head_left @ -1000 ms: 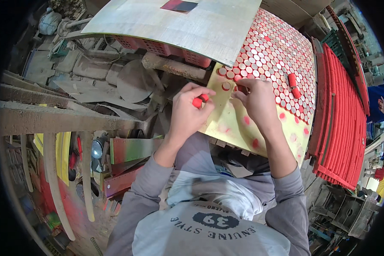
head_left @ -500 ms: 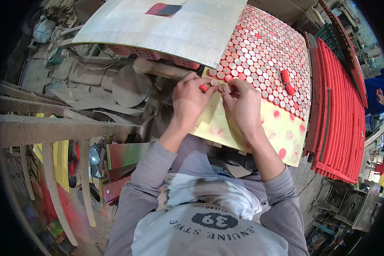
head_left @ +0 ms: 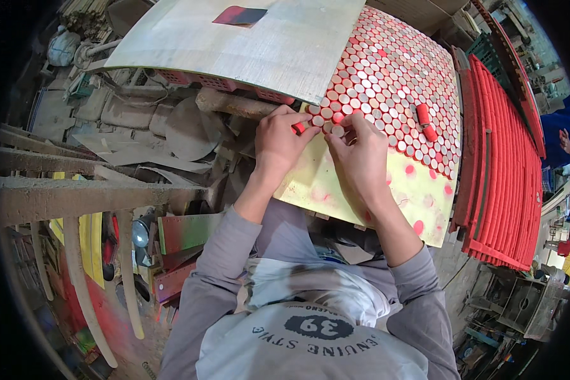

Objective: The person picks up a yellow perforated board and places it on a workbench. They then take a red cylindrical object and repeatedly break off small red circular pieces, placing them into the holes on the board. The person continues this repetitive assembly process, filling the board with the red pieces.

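While left hand (head_left: 277, 140) pinches a red tube (head_left: 298, 128), right hand (head_left: 360, 155) grip apparently presses packed tubes (head_left: 386, 76).

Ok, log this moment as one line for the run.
left hand: holds red cylinder | right hand: fingertips on packed cylinders | yellow board: partly filled | two loose cylinders on top
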